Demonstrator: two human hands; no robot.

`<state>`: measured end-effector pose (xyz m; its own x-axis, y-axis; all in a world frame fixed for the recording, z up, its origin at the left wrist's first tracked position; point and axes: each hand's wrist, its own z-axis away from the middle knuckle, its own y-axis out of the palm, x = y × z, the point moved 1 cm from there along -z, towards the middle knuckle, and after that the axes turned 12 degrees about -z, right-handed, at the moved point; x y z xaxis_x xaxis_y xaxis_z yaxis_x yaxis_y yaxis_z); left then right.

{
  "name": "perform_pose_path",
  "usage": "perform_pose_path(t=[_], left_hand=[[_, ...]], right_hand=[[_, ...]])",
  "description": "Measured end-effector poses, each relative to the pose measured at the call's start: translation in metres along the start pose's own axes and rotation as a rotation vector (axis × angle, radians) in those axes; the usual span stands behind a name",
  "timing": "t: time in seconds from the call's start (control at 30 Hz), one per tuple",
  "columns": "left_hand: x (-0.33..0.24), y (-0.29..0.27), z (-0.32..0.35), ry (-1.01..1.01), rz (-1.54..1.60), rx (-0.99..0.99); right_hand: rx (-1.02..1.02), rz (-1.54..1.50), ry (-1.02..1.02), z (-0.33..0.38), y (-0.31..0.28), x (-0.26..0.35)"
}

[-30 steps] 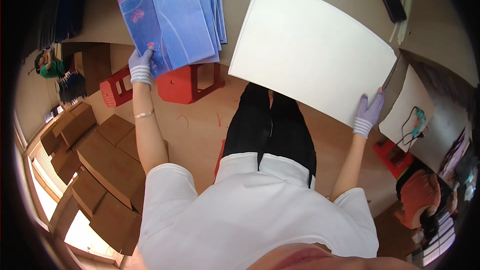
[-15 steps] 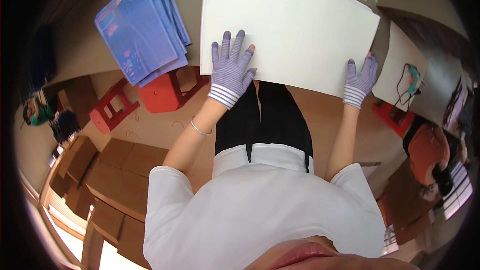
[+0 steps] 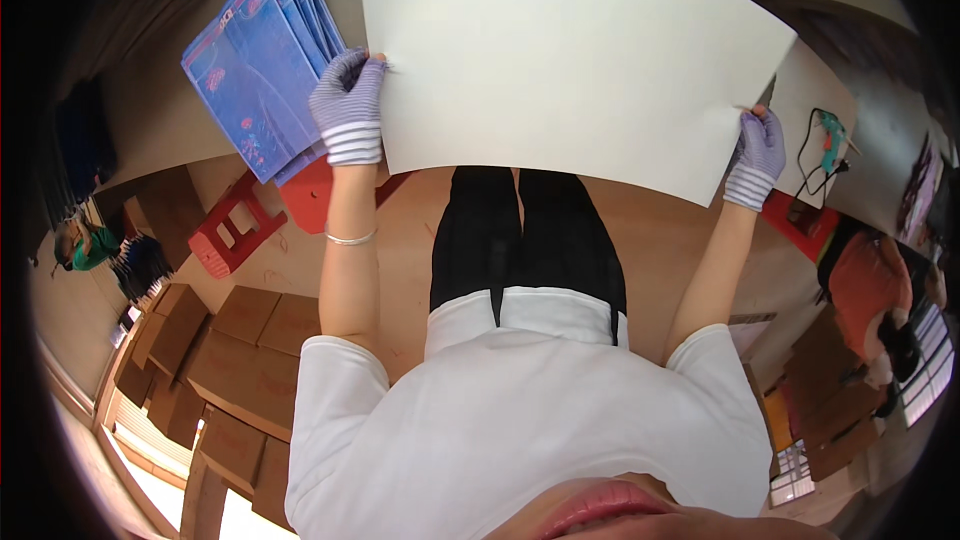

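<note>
A large white board (image 3: 570, 60) spans the space in front of me, its near edge bowing over my legs. On its left edge my left hand (image 3: 350, 90), in a purple striped glove with bare thumb tip, is closed in a pinch. My right hand (image 3: 760, 145), gloved the same way, pinches the right edge. Just left of my left hand lies a fanned stack of blue printed sheets (image 3: 265, 80). Beyond my right hand, a teal tool with a black cord (image 3: 829, 145), which looks like a glue gun, rests on another white board (image 3: 805, 105).
Red plastic stools (image 3: 235, 230) stand under the table's left side, with another red stool (image 3: 800, 225) at the right. Brown cardboard boxes (image 3: 240, 360) are piled at lower left. A person in an orange top (image 3: 868, 280) is at the far right.
Both hands have gone from lying flat on the white board to gripping its side edges. The left hand moved left and the right hand slightly right. The board appears raised.
</note>
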<state>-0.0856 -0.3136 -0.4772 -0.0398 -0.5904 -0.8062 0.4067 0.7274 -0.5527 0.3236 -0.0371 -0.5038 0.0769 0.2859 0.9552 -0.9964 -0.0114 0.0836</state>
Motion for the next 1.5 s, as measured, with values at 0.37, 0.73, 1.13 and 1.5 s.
perform_pose_path(t=[0.37,0.73,1.13,1.5], left_hand=[[-0.031,0.064,0.046,0.800,-0.419,0.161],[-0.027,0.116,0.042,0.995,-0.713,0.311],[-0.025,0.116,0.039,1.034,-0.728,0.364],[-0.019,0.117,0.038,1.030,-0.703,0.360]], right_hand=[[0.611,0.425,-0.486,0.051,0.118,-0.008],[0.573,0.888,-0.742,0.045,0.139,-0.053],[0.584,1.070,-0.722,0.047,0.146,-0.051],[0.594,1.089,-0.731,0.047,0.147,-0.052]])
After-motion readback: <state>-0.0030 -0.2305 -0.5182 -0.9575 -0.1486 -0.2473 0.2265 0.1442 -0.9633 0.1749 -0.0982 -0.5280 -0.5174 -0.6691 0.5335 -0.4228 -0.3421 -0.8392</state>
